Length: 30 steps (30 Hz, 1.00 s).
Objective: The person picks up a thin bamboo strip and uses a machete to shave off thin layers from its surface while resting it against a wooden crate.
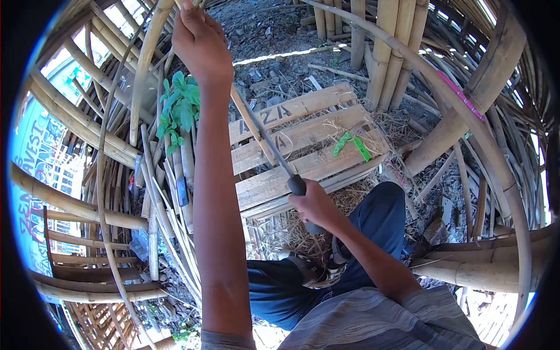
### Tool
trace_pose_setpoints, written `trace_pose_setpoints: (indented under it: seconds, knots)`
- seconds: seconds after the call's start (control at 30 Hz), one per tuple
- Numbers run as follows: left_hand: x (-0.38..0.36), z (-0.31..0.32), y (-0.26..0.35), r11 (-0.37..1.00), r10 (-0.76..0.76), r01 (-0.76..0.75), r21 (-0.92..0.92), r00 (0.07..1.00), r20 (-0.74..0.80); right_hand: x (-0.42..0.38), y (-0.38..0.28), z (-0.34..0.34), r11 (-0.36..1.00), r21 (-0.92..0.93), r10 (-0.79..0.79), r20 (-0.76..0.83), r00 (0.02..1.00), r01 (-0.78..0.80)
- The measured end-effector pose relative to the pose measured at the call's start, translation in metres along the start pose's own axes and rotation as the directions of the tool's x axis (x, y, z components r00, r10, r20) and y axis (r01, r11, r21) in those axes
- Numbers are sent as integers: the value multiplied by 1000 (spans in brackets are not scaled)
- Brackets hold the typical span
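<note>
My left hand is raised at the top, its fingers closed around the upper end of a thin bamboo strip. The strip slants down over a slatted wooden crate with black letters on it. In my right hand, above my bent knee, is the dark handle of a long knife. Its narrow grey blade points up and left, lying along the strip in this view. Two bright green plastic pieces rest on the crate's right side, among a few pale shavings.
Bamboo poles stand and lean all around. A curved pole arches on the right, near a pink strap. To the left are a leafy plant and a phone-like dark object. Shavings litter the ground by my feet.
</note>
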<state>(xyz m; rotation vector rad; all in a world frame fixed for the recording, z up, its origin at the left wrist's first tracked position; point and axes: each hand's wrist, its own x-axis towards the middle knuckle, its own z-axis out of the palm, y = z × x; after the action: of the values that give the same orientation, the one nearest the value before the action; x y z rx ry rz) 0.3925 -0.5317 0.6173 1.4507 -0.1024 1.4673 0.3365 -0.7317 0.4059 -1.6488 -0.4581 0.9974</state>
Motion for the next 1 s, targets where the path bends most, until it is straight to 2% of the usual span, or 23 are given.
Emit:
trace_pose_setpoints:
  seconds: [0.03,0.1,0.13,0.17,0.2,0.33,0.43,0.5,0.67,0.7,0.73,0.77,0.83,0.9,0.97,1.0]
  knots:
    - [0,-1,0,1000,0,0,3,1000,-1,1,1,-2,1000,0,0,3,1000,0]
    - [0,0,0,1000,6,-6,3,1000,5,4,6,-7,980,191,31,108,994,-52]
    - [0,1,-1,1000,5,-5,1,1000,6,5,12,-1,980,192,32,106,994,-53]
    - [1,2,-2,1000,-10,10,-23,1000,21,2,19,9,990,-95,-114,-85,990,106]
    - [2,4,-4,999,-19,21,-50,999,34,2,22,12,894,-401,-306,-221,926,200]
    - [-4,9,-3,999,-15,16,-31,999,33,4,26,12,905,-399,-259,-249,933,145]
    - [-3,12,-1,998,-22,22,-52,1000,5,16,32,11,865,-477,-307,-266,914,152]
    - [-4,14,0,999,-34,33,-20,999,-36,19,32,18,845,-525,-303,-316,899,100]
    - [-2,7,-4,1000,-12,12,-6,1000,-14,13,25,9,809,-579,-320,-284,904,104]
    - [0,7,-5,1000,21,-21,3,1000,-15,12,20,6,789,-604,-337,-273,901,113]
    - [0,8,-6,1000,24,-24,-5,1000,-18,10,14,5,717,-696,-317,-288,904,30]
    - [1,8,-7,999,41,-40,36,999,-33,12,11,-3,714,-699,-323,-293,900,28]
    - [-5,16,-7,997,49,-47,59,998,-32,15,9,-24,559,-825,-432,-208,877,79]
    - [-7,21,-6,984,77,-73,160,997,-16,12,-1,-33,541,-832,-488,-187,853,127]
    - [-5,22,-13,972,138,-136,191,990,-1,8,-13,-26,889,-419,-273,-165,948,183]
    - [-4,22,-17,954,194,-194,230,981,20,14,-6,-20,960,-217,-209,-144,967,175]
